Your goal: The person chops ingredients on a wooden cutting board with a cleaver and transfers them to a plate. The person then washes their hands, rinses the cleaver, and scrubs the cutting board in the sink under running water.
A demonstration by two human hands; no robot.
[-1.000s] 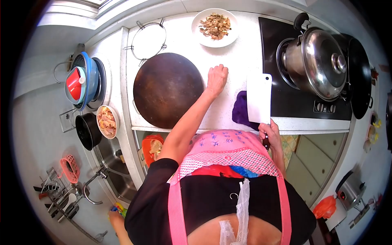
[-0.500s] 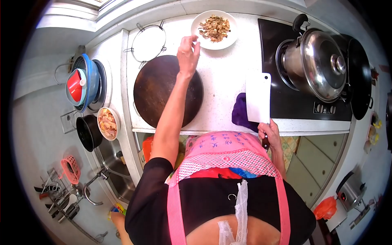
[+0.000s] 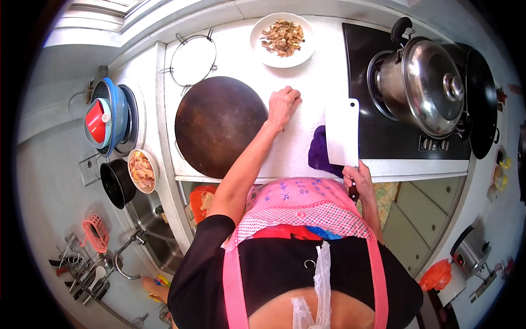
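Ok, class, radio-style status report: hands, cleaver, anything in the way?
Right hand gripping cleaver. Left hand curled, beside dark round board. Blade overlaps purple cloth in view; contact unclear.

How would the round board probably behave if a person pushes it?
The board is probably stiff, as it looks like one solid slab. Being wide, it may be heavy. Lying flat on the counter, it would likely slide rather than tip.

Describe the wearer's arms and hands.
The left hand and right hand are bare, no gloves. The left sleeve is short and black, leaving the left forearm uncovered; the right sleeve's end is hidden.
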